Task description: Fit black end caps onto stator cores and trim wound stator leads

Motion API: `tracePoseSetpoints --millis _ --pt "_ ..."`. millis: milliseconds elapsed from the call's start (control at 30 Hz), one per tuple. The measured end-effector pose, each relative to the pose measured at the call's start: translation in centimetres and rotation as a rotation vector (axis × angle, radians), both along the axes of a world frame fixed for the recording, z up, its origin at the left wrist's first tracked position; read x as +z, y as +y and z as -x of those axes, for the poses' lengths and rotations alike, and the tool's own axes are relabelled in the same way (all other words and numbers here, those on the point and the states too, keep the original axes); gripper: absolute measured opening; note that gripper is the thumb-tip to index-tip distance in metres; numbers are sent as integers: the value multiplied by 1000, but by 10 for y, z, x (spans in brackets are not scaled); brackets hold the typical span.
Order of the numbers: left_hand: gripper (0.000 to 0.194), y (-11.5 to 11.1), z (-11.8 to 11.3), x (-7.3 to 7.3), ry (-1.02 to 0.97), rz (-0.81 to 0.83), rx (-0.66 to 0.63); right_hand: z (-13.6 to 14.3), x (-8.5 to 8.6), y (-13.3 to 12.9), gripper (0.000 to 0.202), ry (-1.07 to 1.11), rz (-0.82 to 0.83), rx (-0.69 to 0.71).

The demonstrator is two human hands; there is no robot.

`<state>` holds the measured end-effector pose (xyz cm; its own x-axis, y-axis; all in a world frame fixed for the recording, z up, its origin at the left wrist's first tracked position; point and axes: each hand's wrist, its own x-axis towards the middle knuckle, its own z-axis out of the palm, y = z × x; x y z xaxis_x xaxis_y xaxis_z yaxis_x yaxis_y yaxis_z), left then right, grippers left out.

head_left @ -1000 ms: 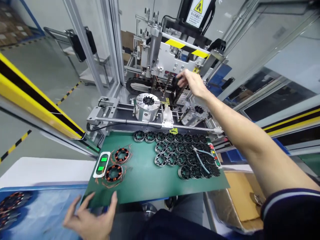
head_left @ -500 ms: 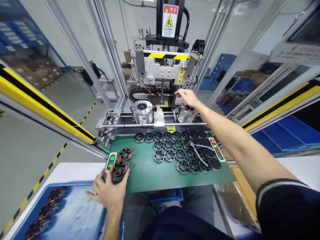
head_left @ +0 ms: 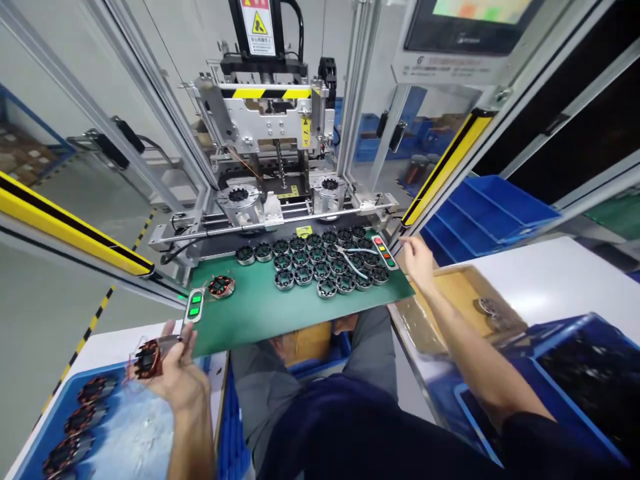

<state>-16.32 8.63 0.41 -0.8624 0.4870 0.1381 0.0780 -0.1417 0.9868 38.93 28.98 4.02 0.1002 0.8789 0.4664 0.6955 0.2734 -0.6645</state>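
In my left hand [head_left: 183, 370] lies a copper-wound motor stator [head_left: 149, 358], tilted on its side above the edge of a blue tray [head_left: 120, 427]. Another wound stator [head_left: 221, 287] rests on the green mat [head_left: 250, 327], beside the panel of green buttons [head_left: 195, 305]. My right hand [head_left: 417, 261] is in the air just right of the red-button panel [head_left: 384, 252]; its fingers look loosely bent, and nothing shows in them. Rows of unwound stators [head_left: 303, 275] stand on the mat, with pliers [head_left: 356, 261] lying across some of them.
Behind the mat stands a winding machine [head_left: 270, 120] with a stator in its left holder [head_left: 243, 203] and another in its right holder [head_left: 329, 197]. Yellow-black guards [head_left: 445, 167] flank it. Several wound stators [head_left: 83, 417] sit in the blue tray. A cardboard box [head_left: 460, 300] is at right.
My left hand has lifted the nearer wound stator off the mat and carried it left over the tray. My right hand has come back from the right holder, showing the stator there. The view has turned right.
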Motion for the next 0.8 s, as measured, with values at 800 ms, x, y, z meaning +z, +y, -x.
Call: tracePoseSetpoints --millis 800 --pt "56 -131 -167 -50 -665 -28 -1273 -36 -109 -43 29 -116 -19 -31"
